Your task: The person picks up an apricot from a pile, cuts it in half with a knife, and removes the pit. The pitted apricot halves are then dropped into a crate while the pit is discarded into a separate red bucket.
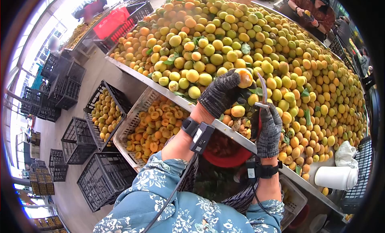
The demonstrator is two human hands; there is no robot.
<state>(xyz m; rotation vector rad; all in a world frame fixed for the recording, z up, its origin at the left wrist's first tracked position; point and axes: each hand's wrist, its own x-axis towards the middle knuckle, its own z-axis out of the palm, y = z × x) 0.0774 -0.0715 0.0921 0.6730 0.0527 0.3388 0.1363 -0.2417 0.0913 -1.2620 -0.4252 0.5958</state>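
My left hand [220,92], in a dark grey knitted glove, is closed around an apricot [245,78] with a paler patch facing up. In my right hand [269,131], gloved alike, is a cutting tool [263,88] with a thin curved blade pointing up and a red handle mostly hidden by the fingers. The blade stands just right of the apricot, apart from it. Both hands are over the near edge of a large table heaped with apricots [216,58]. Below them lie brownish scraps [240,127] on the tabletop.
A white crate [120,133] of halved apricots stands left of my lap, beside a black crate [89,110] of whole ones. A red basin [228,157] sits under the table edge. A white tub [336,177] lies at right. Another person [311,10] works across the table.
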